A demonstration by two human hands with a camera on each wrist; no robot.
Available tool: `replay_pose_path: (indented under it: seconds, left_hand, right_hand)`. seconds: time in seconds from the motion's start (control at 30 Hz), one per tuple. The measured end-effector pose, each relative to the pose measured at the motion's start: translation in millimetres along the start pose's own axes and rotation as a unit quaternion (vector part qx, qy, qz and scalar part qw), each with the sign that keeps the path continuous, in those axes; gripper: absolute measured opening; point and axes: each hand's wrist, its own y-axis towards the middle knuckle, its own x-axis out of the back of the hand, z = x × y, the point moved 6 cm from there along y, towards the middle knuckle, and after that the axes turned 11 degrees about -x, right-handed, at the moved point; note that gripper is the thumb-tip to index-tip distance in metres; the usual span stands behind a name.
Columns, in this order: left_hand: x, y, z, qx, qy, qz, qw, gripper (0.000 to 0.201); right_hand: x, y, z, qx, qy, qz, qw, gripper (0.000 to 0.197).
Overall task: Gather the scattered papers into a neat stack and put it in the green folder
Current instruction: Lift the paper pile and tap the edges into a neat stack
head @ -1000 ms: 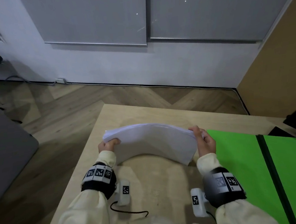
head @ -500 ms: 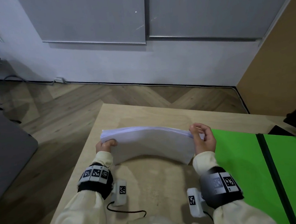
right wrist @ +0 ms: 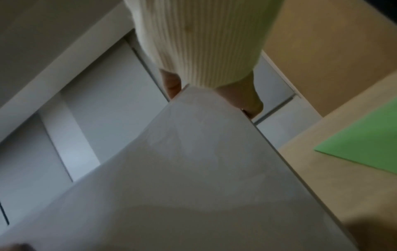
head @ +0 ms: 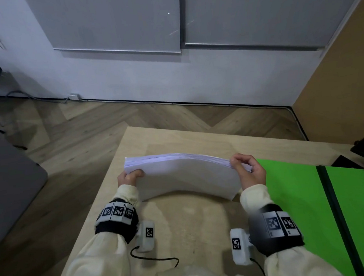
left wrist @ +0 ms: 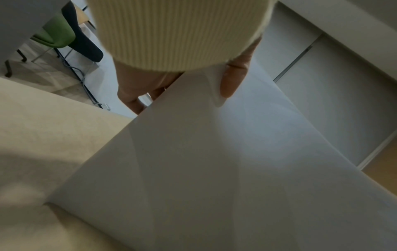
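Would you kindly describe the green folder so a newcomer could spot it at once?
Start at the wooden table. On its right side, beside the right hand, the folder lies open and flat. It is bright green with a dark spine, unlike the white papers.

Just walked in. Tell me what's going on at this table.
A person stands a stack of papers on its long edge on the wooden table, apparently squaring it up. The left hand grips one end and the right hand pinches the other; the stack bows in the middle. The green folder lies open on the table beside the right hand, with nothing in it yet.
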Motion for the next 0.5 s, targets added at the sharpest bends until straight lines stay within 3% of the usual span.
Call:
replay_pose_path:
  seconds: [0.27,0.37,0.5]
  left_hand:
    - [-1,5,4,0.001,-0.014,0.004,1.0,0.016]
    - [-1,5,6,-0.001,-0.013,0.001,1.0,0.016]
    - [-2,6,7,0.001,-0.003,0.014,1.0,0.017]
  right_hand:
    - [3,8,-3,-0.01,-0.003,-0.026,1.0,0.031]
    - [-2,6,3,-0.014,0.032,-0.004,0.999,0.022]
    - [3,4,-13,-0.052,0.021,0.025,0.998,0.046]
